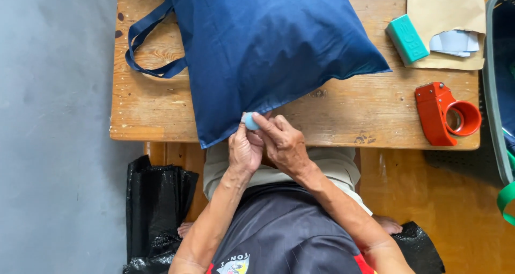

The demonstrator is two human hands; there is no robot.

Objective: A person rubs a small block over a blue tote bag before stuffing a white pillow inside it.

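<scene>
A large navy blue cloth bag [268, 43] with long handles [145, 38] lies across the wooden table [348, 107]. At its near edge both hands meet. My left hand [245, 148] pinches the bag's lower edge from below. My right hand [281, 140] presses a small light-blue object [250, 121] against that same edge with its fingertips. What the small blue piece is cannot be told.
A red tape dispenser [446, 114] sits at the table's right. A teal block [407, 39] and a brown paper envelope [445, 16] with grey slips lie at the back right. A dark crate [499, 81] stands at the right edge. Black plastic bags [158, 209] lie on the floor.
</scene>
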